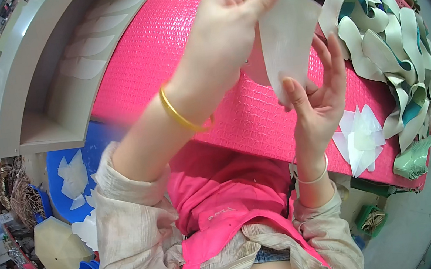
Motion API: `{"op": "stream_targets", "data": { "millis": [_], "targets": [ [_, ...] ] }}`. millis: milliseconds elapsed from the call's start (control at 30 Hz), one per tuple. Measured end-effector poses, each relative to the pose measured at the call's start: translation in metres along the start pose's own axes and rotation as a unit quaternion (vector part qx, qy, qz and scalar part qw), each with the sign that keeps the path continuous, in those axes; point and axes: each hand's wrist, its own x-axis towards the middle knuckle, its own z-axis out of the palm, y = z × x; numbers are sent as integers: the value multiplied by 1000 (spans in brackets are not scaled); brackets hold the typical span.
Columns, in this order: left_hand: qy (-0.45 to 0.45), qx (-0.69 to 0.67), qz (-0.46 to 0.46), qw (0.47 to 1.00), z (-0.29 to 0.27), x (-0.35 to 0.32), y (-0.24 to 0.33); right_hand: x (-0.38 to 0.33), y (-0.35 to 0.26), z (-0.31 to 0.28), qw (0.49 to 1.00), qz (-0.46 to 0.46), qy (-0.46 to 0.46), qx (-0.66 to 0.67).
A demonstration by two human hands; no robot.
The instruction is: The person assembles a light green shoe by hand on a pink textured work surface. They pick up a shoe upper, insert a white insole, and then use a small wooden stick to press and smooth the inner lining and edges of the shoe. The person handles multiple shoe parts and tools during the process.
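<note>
My left hand (229,34), with a yellow bangle at the wrist, pinches a thin white insole-shaped piece (284,38) at its upper left edge. Below, my right hand (316,102) has the piece's narrow end between thumb and a finger, its other fingers spread upward. The piece hangs above a pink textured tabletop (161,49). Part of another pale piece shows behind it at the top, and how the two are joined is hidden. A fan of thin white translucent pieces (362,137) lies on the tabletop beside my right hand.
Cream curved pieces with teal undersides (394,45) pile up along the right. A pale green stack (413,158) sits at the near right corner. On the left stands a grey open-sided machine (36,76) with white pieces on its bed, and a blue bin (63,200) holding white scraps.
</note>
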Motion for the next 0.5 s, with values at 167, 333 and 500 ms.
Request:
{"op": "stream_targets", "data": {
  "millis": [167, 333, 500],
  "targets": [
    [-63, -88, -114, 988, 0, 16, 11, 4, 13, 2, 1000, 8, 19, 15],
    [-86, -105, -78, 988, -3, 20, 8, 7, 21, 5, 999, 16, 34, 38],
    [-35, -141, -100, 984, 7, 25, 7, 15, 38, 9, 997, 41, 69, 7]
  ]
}}
